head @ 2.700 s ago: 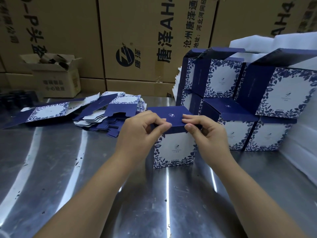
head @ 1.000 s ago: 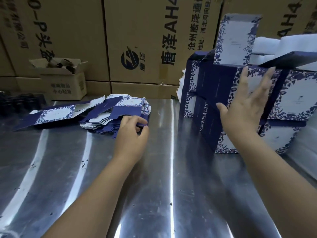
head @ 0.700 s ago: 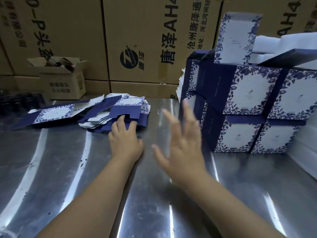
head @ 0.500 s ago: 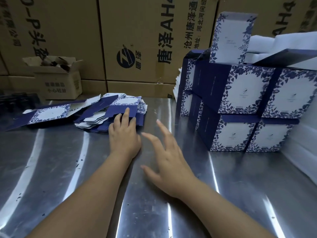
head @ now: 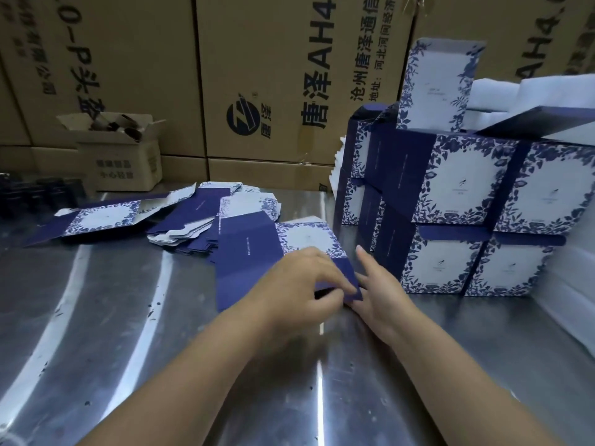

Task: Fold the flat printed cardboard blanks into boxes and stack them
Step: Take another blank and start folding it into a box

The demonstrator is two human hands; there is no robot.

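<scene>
In the head view the flat blank [head: 249, 255] lies on the desk [head: 112, 333], at 9 o'clock of the stacked boxes [head: 457, 194]; the left grip [head: 299, 278] pinches its near flap, the right grip [head: 383, 294], fingers straight, touches its 3 o'clock edge, so best brace there and lift along the crease

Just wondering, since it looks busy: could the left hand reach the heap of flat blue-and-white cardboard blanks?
Probably yes: the heap of flat blue-and-white cardboard blanks lies beyond the left hand, nothing standing between, though that hand grips one blank.
</scene>
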